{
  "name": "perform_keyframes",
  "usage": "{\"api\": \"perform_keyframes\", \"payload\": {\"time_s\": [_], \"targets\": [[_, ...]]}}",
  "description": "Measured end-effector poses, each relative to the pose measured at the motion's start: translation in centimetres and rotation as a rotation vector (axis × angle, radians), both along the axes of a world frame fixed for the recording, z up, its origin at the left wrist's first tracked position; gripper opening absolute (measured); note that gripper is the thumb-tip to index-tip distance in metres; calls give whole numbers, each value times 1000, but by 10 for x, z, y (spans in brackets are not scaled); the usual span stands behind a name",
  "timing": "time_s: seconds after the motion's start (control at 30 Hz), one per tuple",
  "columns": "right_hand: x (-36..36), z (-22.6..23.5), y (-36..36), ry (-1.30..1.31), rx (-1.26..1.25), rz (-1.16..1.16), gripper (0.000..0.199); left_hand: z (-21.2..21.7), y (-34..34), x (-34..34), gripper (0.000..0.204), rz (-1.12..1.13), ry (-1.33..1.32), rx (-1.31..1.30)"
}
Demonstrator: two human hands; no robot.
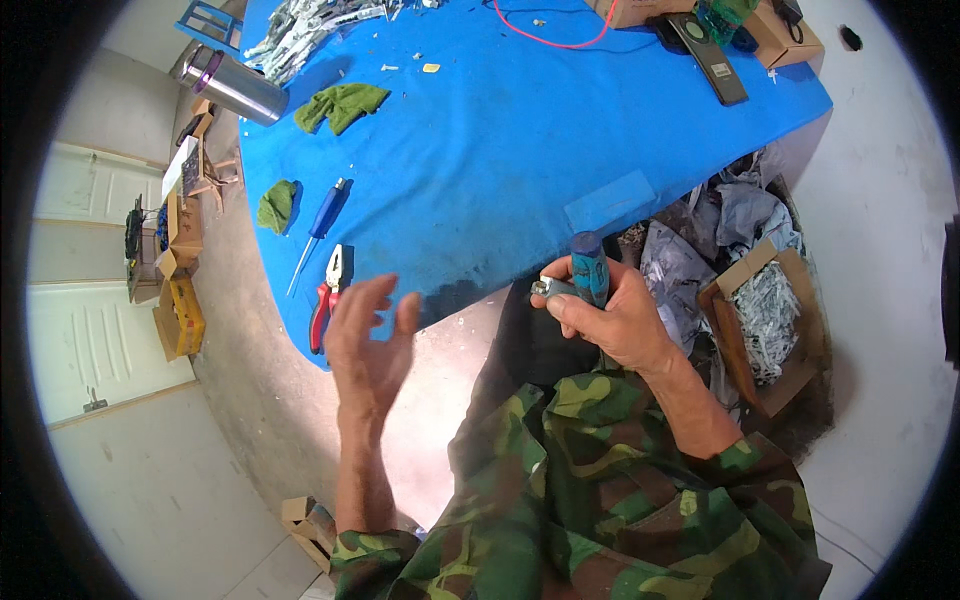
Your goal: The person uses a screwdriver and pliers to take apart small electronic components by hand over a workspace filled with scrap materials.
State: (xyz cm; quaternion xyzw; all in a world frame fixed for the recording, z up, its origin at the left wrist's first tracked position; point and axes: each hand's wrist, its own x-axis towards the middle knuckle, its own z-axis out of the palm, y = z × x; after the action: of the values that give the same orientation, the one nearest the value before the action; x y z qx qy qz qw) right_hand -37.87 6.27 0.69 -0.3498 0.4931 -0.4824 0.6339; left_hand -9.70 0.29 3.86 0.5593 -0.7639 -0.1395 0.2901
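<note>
My right hand (632,322) is closed around a screwdriver (589,268) with a worn teal-blue handle, held upright. Thumb and index finger of the same hand also pinch a small silvery metal piece (553,287), too small to name. On the left, my left hand (366,345) is raised and empty, fingers apart. Just beyond it lie red-handled pliers (336,268), partly hidden by that hand; I cannot tell whether they touch. Farther back on the blue cloth rests a second screwdriver (325,212) with a blue handle, its thin shaft pointing toward me.
The blue-covered table (450,150) also bears green rags (342,106), a steel flask (233,87), a heap of metal strips (300,38) and a phone-like device (712,60). Below its right edge, a cardboard box (800,345) holds silvery scraps.
</note>
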Motion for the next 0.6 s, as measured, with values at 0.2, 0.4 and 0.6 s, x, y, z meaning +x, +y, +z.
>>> {"api": "perform_keyframes", "payload": {"time_s": [0.2,0.4,0.6], "targets": [[-3,13,13,176,-85,1,30,-1,-29,-7,25,30,-134,-133],[3,14,22,322,-242,-89,34,-25,-106,68,36,157,-438,-89],[-2,9,30,255,-196,-129,34,-35,-135,86,38,144,-459,58]]}}
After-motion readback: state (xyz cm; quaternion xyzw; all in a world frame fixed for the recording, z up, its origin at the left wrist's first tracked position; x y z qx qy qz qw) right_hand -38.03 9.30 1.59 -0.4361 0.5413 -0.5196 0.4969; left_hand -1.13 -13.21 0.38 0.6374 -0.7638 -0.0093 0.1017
